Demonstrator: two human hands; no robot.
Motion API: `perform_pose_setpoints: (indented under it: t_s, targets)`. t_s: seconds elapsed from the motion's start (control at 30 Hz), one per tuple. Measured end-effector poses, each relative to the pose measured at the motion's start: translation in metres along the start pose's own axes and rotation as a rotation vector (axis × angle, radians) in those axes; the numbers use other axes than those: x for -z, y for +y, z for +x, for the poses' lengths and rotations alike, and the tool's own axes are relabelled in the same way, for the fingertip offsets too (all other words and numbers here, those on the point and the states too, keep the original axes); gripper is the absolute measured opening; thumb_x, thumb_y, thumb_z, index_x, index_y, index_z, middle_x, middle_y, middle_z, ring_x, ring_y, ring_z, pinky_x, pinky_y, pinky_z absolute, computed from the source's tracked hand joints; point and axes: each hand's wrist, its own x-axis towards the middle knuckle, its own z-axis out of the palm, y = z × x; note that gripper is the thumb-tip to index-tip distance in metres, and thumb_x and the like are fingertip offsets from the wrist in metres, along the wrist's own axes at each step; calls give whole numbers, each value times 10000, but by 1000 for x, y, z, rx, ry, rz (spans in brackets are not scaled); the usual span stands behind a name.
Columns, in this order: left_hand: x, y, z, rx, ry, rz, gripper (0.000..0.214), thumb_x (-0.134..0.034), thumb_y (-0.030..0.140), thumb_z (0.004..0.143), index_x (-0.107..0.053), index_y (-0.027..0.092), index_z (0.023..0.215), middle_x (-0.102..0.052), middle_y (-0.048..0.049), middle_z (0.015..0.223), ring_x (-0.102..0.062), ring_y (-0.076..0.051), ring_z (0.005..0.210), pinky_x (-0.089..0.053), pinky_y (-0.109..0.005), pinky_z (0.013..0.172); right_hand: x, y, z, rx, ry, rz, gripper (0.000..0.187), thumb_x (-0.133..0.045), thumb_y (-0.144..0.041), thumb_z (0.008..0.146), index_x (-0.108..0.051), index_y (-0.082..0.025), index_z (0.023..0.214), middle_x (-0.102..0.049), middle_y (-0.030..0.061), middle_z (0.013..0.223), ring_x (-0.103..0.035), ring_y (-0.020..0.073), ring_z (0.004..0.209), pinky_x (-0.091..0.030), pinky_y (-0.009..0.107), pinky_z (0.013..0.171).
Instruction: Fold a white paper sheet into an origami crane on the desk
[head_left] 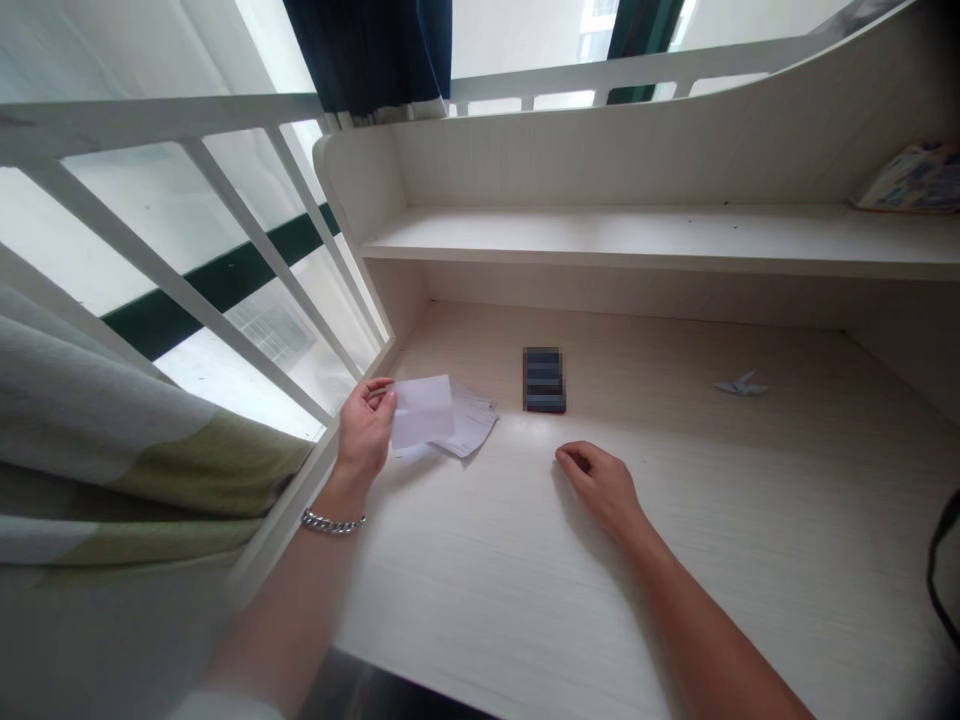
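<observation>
My left hand (366,425), with a chain bracelet (332,523) at its wrist, pinches the left edge of a square sheet of white paper (424,411). Behind and partly under that sheet, several more white papers (472,420) lie fanned out on the desk. My right hand (600,480) rests on the desk to the right with its fingers curled and thumb against the forefinger; whether anything is between them is hidden. Beyond it lies a dark rectangular phone-like object (544,380), blurred out. Farther right sits a small folded paper crane (742,384).
The pale wooden desk (480,560) has a raised shelf (600,232) along its back. A patterned packet (911,180) lies at the shelf's right end. White railings (247,235) and a striped cloth (150,450) border the left side. A black cable (935,570) hangs at the right edge.
</observation>
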Motion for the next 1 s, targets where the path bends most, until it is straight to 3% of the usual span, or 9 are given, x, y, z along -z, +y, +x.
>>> perform_pose_setpoints:
  t_s: [0.13, 0.27, 0.4, 0.53, 0.83, 1.0]
  targets:
    - [-32, -3, -34, 218, -147, -222, 441, -677, 206, 635, -502, 153, 1037, -579, 16, 667, -544, -86, 551, -414, -183, 512, -3, -5, -3, -35, 9, 133, 309, -474, -429, 805, -665, -197, 875, -677, 65, 860, -597, 194, 719, -425, 312, 677]
    - [-72, -17, -79, 375, -378, -305, 512, -698, 206, 625, -481, 168, 1087, -605, 1, 735, -587, -108, 613, -467, -230, 586, -10, -11, -7, -205, -157, 555, 430, -503, -499, 782, -589, -166, 1040, -674, 82, 872, -607, 176, 650, -441, 272, 533]
    - [-99, -33, -104, 392, -419, -243, 534, -725, 227, 601, -490, 167, 1077, -615, -33, 804, -609, -134, 644, -496, -273, 607, -9, -4, -8, -300, -148, 705, 347, -617, -473, 697, -608, -159, 845, -677, 63, 755, -604, 182, 638, -446, 272, 552]
    - [-105, -44, -103, 337, -387, -104, 490, -735, 217, 584, -537, 161, 1029, -597, -5, 730, -591, -112, 610, -484, -240, 585, -4, 9, -6, -398, -101, 654, 293, -633, -430, 680, -617, -160, 793, -671, 54, 699, -593, 182, 595, -431, 267, 519]
    - [-98, -48, -102, 221, -425, -16, 388, -687, 263, 650, -561, 151, 999, -633, -78, 906, -614, -145, 776, -491, -297, 731, 1, 12, -29, -375, -34, 452, 331, -509, -412, 764, -623, -169, 957, -664, 41, 700, -560, 159, 552, -394, 245, 477]
    - [-97, -49, -102, 225, -451, -9, 383, -668, 260, 675, -550, 159, 1025, -632, -91, 948, -616, -151, 805, -490, -304, 749, 4, 8, -32, -348, -9, 505, 321, -508, -391, 773, -608, -170, 983, -648, 41, 737, -558, 159, 602, -409, 252, 528]
